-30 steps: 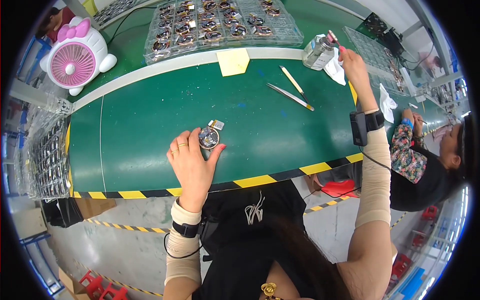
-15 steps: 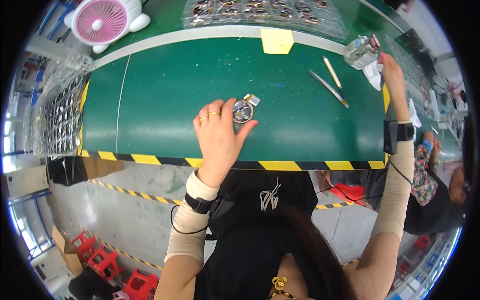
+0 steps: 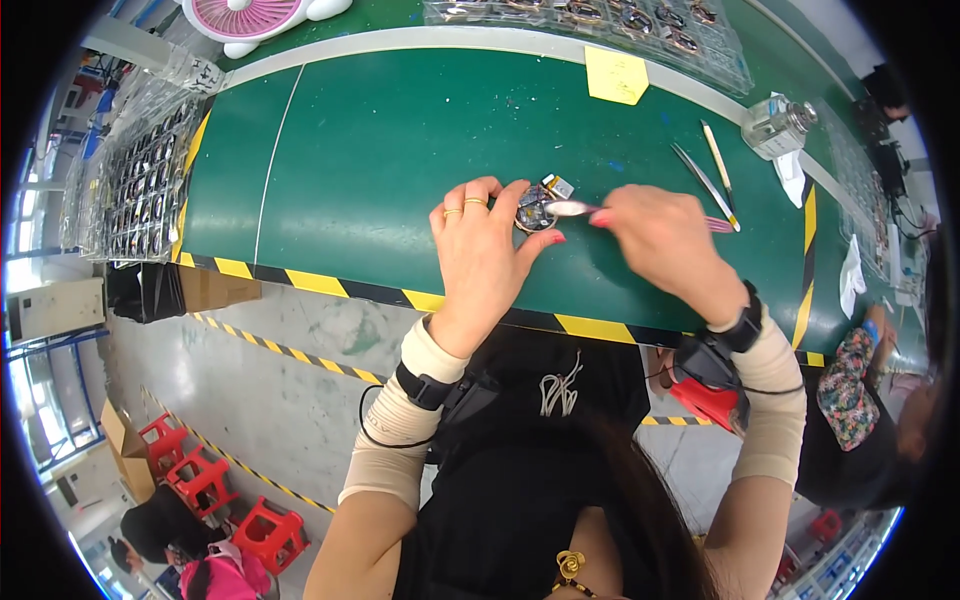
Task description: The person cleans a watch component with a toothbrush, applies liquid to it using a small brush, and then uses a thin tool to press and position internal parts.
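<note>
While the left hand (image 3: 483,250) pins a round part (image 3: 535,212) to the green surface (image 3: 380,150), steadying it, right hand (image 3: 660,240) pinches a tool (image 3: 570,208) w/ tip at it (grip closed).

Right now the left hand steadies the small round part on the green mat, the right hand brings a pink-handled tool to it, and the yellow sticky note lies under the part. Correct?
Not quite. In the head view the yellow sticky note lies apart, near the mat's far edge. The left hand does steady the small round part on the green mat, and the right hand does bring the pink-handled tool to it.
</note>
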A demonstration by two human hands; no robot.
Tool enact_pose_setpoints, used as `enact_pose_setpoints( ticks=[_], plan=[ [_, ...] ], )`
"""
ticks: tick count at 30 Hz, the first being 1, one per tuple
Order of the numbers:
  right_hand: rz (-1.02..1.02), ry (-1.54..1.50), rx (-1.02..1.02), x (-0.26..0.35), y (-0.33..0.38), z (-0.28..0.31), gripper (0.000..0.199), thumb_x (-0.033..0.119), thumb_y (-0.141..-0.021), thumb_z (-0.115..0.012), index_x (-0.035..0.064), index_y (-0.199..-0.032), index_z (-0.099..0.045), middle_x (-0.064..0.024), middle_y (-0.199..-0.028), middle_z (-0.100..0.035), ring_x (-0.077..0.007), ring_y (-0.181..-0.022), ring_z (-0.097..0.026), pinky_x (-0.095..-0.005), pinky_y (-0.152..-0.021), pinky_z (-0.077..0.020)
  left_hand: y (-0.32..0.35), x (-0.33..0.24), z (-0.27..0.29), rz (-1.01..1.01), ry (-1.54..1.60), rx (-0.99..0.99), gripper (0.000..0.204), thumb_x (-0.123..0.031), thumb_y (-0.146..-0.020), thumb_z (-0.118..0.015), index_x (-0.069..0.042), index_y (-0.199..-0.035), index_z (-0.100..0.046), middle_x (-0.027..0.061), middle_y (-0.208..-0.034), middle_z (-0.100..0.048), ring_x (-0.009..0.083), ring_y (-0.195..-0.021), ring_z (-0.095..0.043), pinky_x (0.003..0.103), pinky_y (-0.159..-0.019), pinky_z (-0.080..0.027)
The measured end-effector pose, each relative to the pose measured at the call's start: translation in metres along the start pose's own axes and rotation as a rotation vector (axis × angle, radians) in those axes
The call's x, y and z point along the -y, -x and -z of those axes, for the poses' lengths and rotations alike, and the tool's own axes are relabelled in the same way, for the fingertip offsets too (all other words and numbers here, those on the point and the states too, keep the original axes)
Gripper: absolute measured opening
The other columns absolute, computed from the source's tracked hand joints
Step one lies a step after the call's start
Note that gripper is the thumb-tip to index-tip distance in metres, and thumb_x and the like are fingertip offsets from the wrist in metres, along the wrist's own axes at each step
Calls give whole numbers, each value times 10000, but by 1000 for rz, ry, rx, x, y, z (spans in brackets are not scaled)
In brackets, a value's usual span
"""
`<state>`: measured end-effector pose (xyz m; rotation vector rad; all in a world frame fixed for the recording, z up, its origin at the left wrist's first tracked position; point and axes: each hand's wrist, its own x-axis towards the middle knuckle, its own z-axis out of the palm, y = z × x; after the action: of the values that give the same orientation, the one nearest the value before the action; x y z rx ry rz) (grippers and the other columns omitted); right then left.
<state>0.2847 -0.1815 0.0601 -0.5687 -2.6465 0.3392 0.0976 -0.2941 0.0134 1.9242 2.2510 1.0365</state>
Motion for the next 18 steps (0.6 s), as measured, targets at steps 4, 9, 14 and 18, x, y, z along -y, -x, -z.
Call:
enact_pose_setpoints(
  ticks=[4,9,14,18],
  plan=[
    [-17,89,140,8,-15,-16,179,148,-887,-629,49,-753,-564,-111,-688,-599,-312,-647,-616,-423,-542,-457,-1,1,3,1,12,4,571,-350,-648,-856,-105,-1124,-657,76,-1097,-545,299,-1101,-495,534,-1007,-332],
    [56,85,179,-9,-23,-20,238,193,-882,-649,58,-716,-545,-103,-627,-577,-300,-598,-606,-425,-515,-441,-3,4,0,-2,67,49,564,-337,-634,-860,-97,-1102,-658,75,-1124,-533,317,-1147,-484,622,-1076,-269],
    [49,63,290,-3,-15,-17,251,221,-887,-648,65,-715,-552,-94,-621,-567,-294,-589,-598,-421,-512,-440,-3,6,0,6,53,59,561,-330,-629,-864,-96,-1095,-657,80,-1145,-527,323,-1185,-475,624,-1077,-272],
    [95,133,222,-18,-28,-14,267,256,-884,-656,66,-725,-554,-94,-619,-553,-288,-588,-594,-413,-522,-446,-5,4,2,-5,66,70,566,-329,-627,-866,-93,-1096,-654,82,-1152,-528,324,-1209,-468,625,-1085,-264]
  ],
)
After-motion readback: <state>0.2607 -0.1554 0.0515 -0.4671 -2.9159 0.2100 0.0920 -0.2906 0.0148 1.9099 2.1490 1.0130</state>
